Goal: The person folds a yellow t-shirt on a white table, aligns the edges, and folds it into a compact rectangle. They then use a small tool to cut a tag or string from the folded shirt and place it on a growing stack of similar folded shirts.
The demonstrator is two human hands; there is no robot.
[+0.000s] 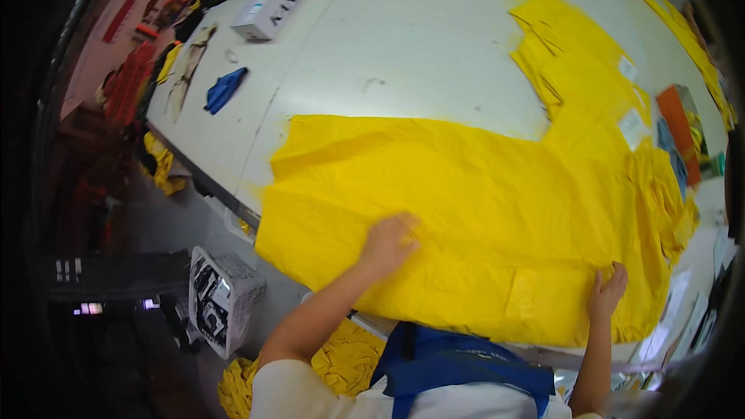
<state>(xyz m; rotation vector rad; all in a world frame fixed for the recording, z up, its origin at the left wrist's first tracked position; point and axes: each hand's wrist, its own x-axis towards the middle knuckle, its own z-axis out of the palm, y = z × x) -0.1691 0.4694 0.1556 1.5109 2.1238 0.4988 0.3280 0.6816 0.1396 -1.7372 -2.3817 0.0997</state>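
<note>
A large yellow garment (466, 194) of thin, creased, coated-looking cloth lies spread over the near part of a white table. My left hand (390, 244) rests on its left half, slightly blurred, fingers toward the right and seemingly apart with nothing gripped. On the right, near the garment's front edge, my right hand (609, 292) lies on the cloth beside a flap-like patch (521, 292), its fingers stretched out. More yellow cloth (582, 46) with white labels (633, 128) continues toward the far right; whether it is one piece with the near part I cannot tell.
On the white table (372, 39) stand a white box (272, 4) and a small blue cloth piece (226, 91). An orange box (680, 128) is at the right. Below left are a white basket (244, 299) and a heap of yellow cloth (341, 357).
</note>
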